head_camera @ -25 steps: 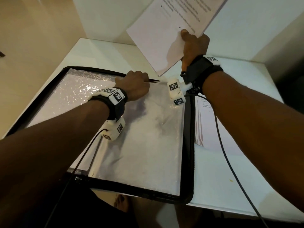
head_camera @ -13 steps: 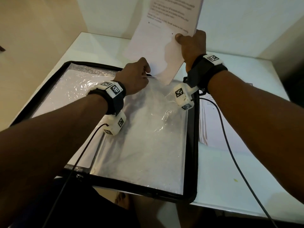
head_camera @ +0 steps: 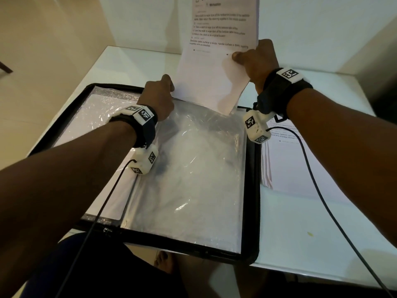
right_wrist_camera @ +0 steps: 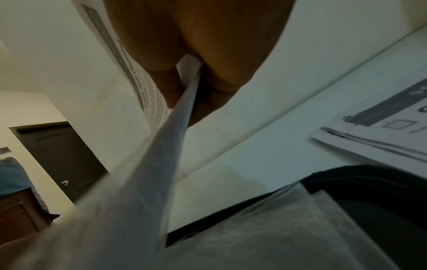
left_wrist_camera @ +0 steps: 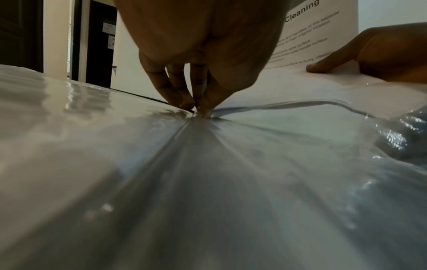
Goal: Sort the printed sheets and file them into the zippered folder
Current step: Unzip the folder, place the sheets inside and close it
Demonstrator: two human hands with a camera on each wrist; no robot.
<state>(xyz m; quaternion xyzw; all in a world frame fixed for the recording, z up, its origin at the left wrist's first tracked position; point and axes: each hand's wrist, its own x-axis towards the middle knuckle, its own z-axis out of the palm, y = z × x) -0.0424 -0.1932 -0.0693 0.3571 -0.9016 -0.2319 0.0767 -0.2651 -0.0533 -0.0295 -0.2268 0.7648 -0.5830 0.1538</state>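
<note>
**Both hands gripping: sheet at sleeve mouth**

Right hand pinches a printed sheet by its right edge, thumb on the printed face, fingers curled behind; the right wrist view shows the paper edge clamped between thumb and fingers. Left hand has its fingertips closed together on the upper edge of a clear plastic sleeve; the left wrist view shows creases fanning out from the pinch point.

Sheet stands nearly upright in the upper centre of the head view, text toward the camera, heading partly cut off by the frame top. Its bottom edge sits at the sleeve's open upper edge; bottom right corner appears just tucked behind the plastic, though how far in cannot be told.

Zippered folder lies open flat on the white table, black border framing the frame centre. A second sleeve with white paper fills its left half.

Stack of printed sheets lies on the table just right of the folder, partly under the right forearm.
</note>
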